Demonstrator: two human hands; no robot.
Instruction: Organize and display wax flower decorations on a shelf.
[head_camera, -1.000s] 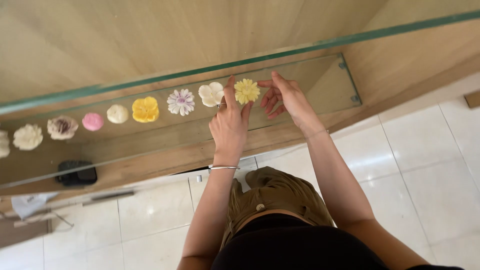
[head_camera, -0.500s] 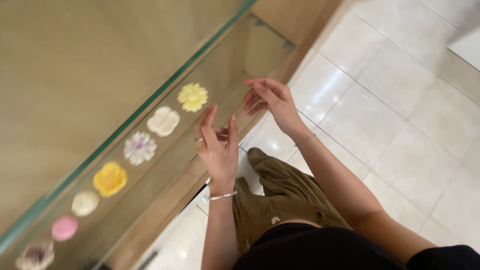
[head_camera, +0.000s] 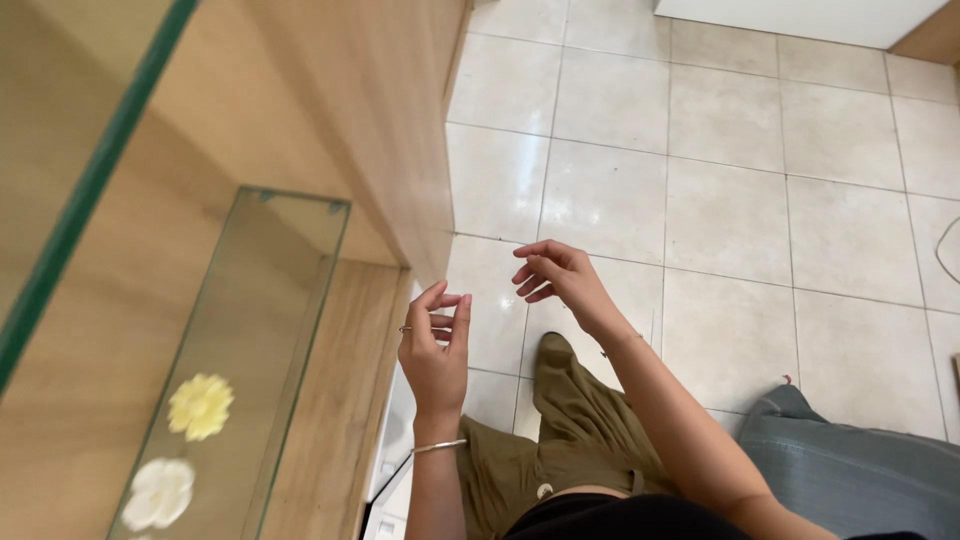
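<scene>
So the biggest thing here is the pale tiled floor (head_camera: 720, 200), filling everything to the right of the wooden cabinet (head_camera: 330, 110). That cabinet is my landmark: it runs up the left side, light wood grain, with a glass shelf (head_camera: 285, 300) set into it and a green-edged glass pane higher up on the far left.

Standing just right of the cabinet's lower edge is the person in olive trousers (head_camera: 580, 430), and something grey, maybe fabric, lies on the floor further right, well away from the cabinet.

Now the hands. Left hand (head_camera: 437, 345) is just off the cabinet's front edge, fingers loosely curled and a bit apart, holding nothing, ring on a finger and a thin bangle on the wrist. Right hand (head_camera: 560, 280) floats over the floor, farther out from the cabinet, fingers bent and relaxed, also empty. Neither touches anything.

Smallest bits: on the glass shelf inside the cabinet sits a yellow flower (head_camera: 201, 406), with a white flower (head_camera: 158, 493) just below it in the frame. They line up along the shelf's length, parallel to the cabinet's front edge. From the hands, the yellow flower lies off to the left and a bit lower in view, and the left hand is clearly the nearer one.
</scene>
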